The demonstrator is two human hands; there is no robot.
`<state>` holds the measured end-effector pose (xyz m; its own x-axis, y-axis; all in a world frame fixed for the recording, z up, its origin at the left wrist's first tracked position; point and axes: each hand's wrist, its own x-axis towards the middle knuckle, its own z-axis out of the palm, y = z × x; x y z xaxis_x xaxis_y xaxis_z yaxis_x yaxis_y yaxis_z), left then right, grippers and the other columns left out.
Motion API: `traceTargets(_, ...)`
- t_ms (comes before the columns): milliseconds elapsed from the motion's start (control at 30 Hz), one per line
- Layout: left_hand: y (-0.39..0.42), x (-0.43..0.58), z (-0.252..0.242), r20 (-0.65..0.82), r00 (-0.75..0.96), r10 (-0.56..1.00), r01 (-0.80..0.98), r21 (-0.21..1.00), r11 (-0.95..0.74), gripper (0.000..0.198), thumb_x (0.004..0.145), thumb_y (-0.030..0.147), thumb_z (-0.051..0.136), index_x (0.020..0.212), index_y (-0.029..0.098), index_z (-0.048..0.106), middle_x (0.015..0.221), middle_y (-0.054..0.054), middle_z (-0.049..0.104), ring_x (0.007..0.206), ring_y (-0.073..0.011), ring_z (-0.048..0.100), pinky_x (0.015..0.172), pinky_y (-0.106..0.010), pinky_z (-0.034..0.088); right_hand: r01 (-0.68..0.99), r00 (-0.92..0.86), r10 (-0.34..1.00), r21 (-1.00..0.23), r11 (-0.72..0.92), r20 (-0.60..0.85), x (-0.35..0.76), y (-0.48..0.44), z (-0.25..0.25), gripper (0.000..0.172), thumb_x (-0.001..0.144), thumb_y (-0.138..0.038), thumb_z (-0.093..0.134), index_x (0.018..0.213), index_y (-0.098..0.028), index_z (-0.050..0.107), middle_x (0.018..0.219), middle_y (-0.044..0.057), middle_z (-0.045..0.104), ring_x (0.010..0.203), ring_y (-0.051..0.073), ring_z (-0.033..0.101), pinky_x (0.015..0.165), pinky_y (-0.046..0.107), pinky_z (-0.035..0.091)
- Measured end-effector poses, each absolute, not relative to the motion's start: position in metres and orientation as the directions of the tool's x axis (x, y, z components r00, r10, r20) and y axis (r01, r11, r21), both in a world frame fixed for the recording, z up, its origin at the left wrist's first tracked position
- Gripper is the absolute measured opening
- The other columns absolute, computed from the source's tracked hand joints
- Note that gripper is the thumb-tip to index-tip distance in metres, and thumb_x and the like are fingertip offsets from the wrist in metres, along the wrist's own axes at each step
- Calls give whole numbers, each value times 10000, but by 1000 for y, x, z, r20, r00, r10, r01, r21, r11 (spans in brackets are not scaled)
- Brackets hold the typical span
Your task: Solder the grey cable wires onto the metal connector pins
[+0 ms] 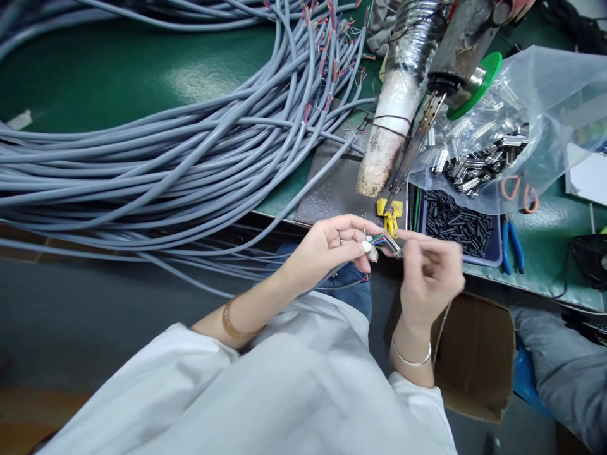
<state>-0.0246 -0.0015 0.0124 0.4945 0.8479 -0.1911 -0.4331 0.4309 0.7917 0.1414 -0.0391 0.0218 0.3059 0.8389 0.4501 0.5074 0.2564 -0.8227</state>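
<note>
My left hand (332,248) is closed around the end of a grey cable, where thin coloured wires (382,240) fan out of the sheath. My right hand (429,275) pinches a small metal connector (394,245) against those wire ends. Both hands hover just off the front edge of the green bench (142,76). Right above them sits a yellow clip (389,212) at the tip of a slanted metal tool (415,148).
A big bundle of grey cables (165,158) covers the bench's left and middle. A clear bag of metal connectors (493,139) lies at right over a blue tray of black parts (458,224). Blue-handled pliers (512,243) lie beside it. A cardboard box (478,354) stands below; another person's sleeve (559,366) is at right.
</note>
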Motion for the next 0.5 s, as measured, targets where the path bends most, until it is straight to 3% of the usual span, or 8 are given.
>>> traceTargets(100, -3, -27, 11, -213, 540, 814, -446, 748, 491, 278, 857, 197, 756, 1115, 110, 696, 823, -54, 769, 696, -125, 738, 683, -206, 586, 587, 453, 554, -701, 404, 698, 141, -47, 35, 80, 968, -299, 628, 944, -224, 642, 690, -48, 654, 407, 67, 528, 373, 213, 363)
traceTargets(133, -4, -27, 11, -209, 540, 815, -450, 747, 489, 289, 855, 205, 768, 1117, 108, 696, 831, -58, 773, 715, -129, 745, 703, -206, 590, 611, 454, 546, -692, 385, 704, 141, -49, 40, 104, 962, -319, 639, 927, -224, 664, 650, -54, 607, 406, 65, 499, 374, 222, 331)
traceTargets(267, -7, -27, 8, -150, 532, 834, -486, 752, 446, 311, 854, 219, 787, 1133, 124, 689, 834, -41, 771, 751, -129, 759, 749, -201, 601, 649, 220, 883, -738, 186, 415, 138, -54, 51, 112, 925, -268, 683, 836, -217, 727, 670, -25, 606, 511, 75, 468, 459, 250, 334)
traceTargets(367, -9, -27, 6, -99, 515, 851, -516, 757, 401, 305, 849, 197, 791, 1131, 142, 689, 857, -24, 764, 774, -126, 766, 775, -201, 614, 605, 87, 943, -769, 207, 322, 137, -50, 46, 62, 900, -205, 690, 855, -214, 731, 729, -23, 626, 551, 69, 451, 506, 244, 354)
traceTargets(500, -11, -25, 4, -78, 479, 874, -490, 803, 340, 304, 848, 182, 782, 1134, 142, 686, 900, -35, 774, 808, -128, 771, 812, -209, 624, 507, 84, 960, -841, 190, 268, 138, -43, 37, 60, 875, -158, 690, 849, -199, 724, 729, -37, 592, 524, 44, 417, 464, 224, 286)
